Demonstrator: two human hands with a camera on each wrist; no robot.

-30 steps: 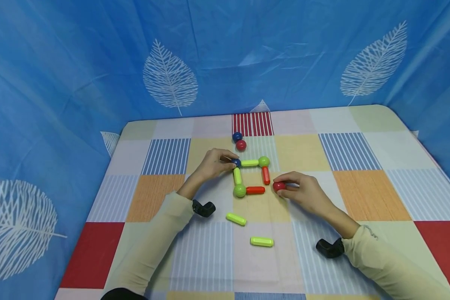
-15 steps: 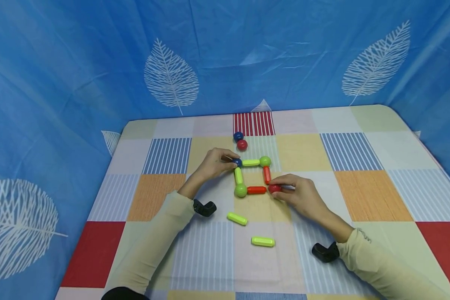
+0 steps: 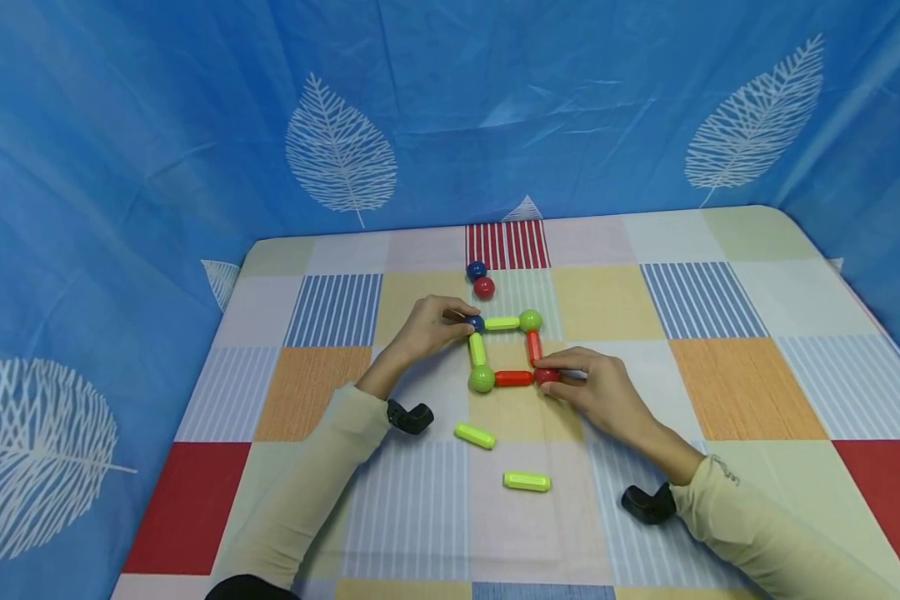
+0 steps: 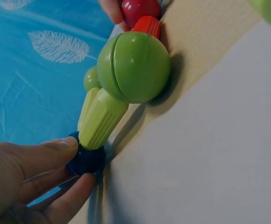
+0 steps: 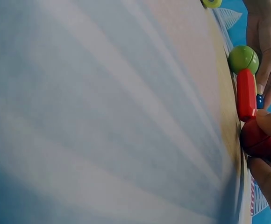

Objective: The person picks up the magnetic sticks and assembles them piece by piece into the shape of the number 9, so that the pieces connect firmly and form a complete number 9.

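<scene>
A square of rods and balls lies on the patchwork cloth. My left hand (image 3: 427, 327) pinches the blue ball (image 4: 86, 159) at its far left corner between thumb and fingers. At the near right corner my right hand (image 3: 603, 385) pinches a red ball (image 5: 258, 138), which meets the end of a red rod (image 3: 513, 378). Another red rod (image 3: 534, 347) runs from that ball back to a green ball (image 3: 530, 320). The second green ball (image 3: 482, 379) forms the near left corner. Yellow-green rods (image 3: 502, 323) make the far and left sides.
Behind the square sit a loose blue ball (image 3: 476, 271) and a loose red ball (image 3: 483, 288). Nearer the body lie two loose yellow-green rods, one angled (image 3: 475, 435) and one level (image 3: 527, 481). A blue curtain (image 3: 540, 108) rises behind the table.
My right hand has moved left with the red ball, from beside the square to its near right corner, against the red rod. The left hand has stayed on the blue ball.
</scene>
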